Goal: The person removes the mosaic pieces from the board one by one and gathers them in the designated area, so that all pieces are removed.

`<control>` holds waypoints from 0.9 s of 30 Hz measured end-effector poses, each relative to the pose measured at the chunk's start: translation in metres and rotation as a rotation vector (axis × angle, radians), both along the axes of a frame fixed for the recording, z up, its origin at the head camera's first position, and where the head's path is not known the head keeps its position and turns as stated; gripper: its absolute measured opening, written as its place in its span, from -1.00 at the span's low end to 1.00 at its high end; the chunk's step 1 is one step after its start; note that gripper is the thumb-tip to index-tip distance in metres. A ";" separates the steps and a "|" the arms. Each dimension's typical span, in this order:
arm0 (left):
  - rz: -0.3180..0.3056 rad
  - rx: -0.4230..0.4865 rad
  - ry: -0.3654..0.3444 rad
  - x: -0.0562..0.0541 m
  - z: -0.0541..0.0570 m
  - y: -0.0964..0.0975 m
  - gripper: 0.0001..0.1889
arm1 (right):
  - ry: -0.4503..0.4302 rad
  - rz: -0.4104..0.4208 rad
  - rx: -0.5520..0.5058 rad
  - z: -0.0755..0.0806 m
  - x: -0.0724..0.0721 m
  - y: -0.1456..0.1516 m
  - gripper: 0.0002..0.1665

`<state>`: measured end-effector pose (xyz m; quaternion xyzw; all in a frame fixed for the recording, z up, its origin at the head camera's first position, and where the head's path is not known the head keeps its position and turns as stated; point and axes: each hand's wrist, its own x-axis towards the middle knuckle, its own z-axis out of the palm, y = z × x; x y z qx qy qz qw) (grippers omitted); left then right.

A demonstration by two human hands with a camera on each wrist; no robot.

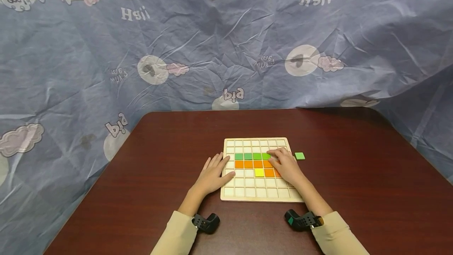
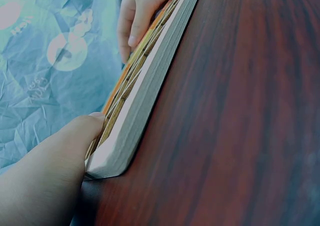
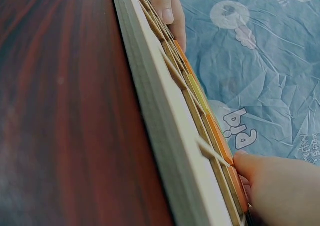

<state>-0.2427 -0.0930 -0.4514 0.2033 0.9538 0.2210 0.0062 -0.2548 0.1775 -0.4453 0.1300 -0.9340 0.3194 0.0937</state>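
A pale wooden grid board (image 1: 249,193) lies on the table with square colored tiles in its cells. One row holds several green tiles (image 1: 248,156). Below it run orange tiles (image 1: 249,164), then a yellow tile (image 1: 259,172) with more orange ones beside it. My left hand (image 1: 211,175) rests on the board's left edge, fingers spread, its thumb lying over the rim. My right hand (image 1: 287,167) reaches over the right side, index finger and thumb pinching the light green tile (image 1: 265,156) at the row's right end. That hand hides the cells beneath it.
A loose green tile (image 1: 299,156) lies on the table just right of the board. The dark reddish wooden table (image 1: 170,141) stretches around it. Behind hangs a wrinkled blue-grey printed cloth (image 1: 212,42). Each wrist wears a black camera band (image 1: 206,222).
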 end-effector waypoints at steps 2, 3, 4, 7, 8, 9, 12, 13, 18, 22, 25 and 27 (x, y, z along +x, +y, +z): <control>0.002 -0.003 0.001 -0.001 0.000 0.000 -0.29 | -0.001 -0.003 0.011 0.000 0.000 0.000 -0.62; 0.002 -0.003 0.001 -0.001 0.000 0.000 -0.29 | -0.001 -0.005 0.017 0.000 0.000 -0.001 -0.62; 0.002 -0.004 0.001 -0.001 -0.001 0.000 -0.29 | 0.000 -0.006 0.021 0.000 0.000 -0.001 -0.63; -0.001 -0.006 -0.001 -0.001 -0.001 0.000 -0.30 | -0.003 -0.013 0.017 -0.001 0.000 -0.001 -0.63; -0.002 -0.006 -0.002 -0.001 -0.001 -0.001 -0.30 | -0.003 -0.015 0.008 -0.001 0.000 -0.001 -0.64; -0.003 -0.007 -0.002 -0.001 -0.001 -0.001 -0.30 | -0.002 -0.017 -0.001 -0.001 0.000 -0.001 -0.64; -0.002 -0.005 -0.001 -0.001 -0.001 -0.001 -0.30 | 0.009 -0.020 -0.043 0.000 -0.001 -0.002 -0.67; -0.001 -0.006 0.000 -0.002 -0.001 -0.001 -0.30 | 0.013 -0.023 -0.062 0.000 -0.001 -0.002 -0.68; 0.000 -0.007 0.005 -0.002 -0.002 -0.001 -0.30 | 0.008 -0.032 -0.139 0.000 -0.002 -0.002 -0.74; 0.000 -0.004 -0.003 -0.002 -0.003 -0.001 -0.30 | -0.002 -0.036 -0.160 0.000 -0.002 -0.002 -0.77; 0.001 0.000 -0.008 -0.002 -0.002 -0.001 -0.30 | -0.001 -0.034 -0.169 -0.001 -0.001 -0.002 -0.77; 0.002 0.000 -0.007 -0.002 -0.002 -0.001 -0.30 | 0.001 -0.036 -0.180 0.000 -0.001 -0.002 -0.79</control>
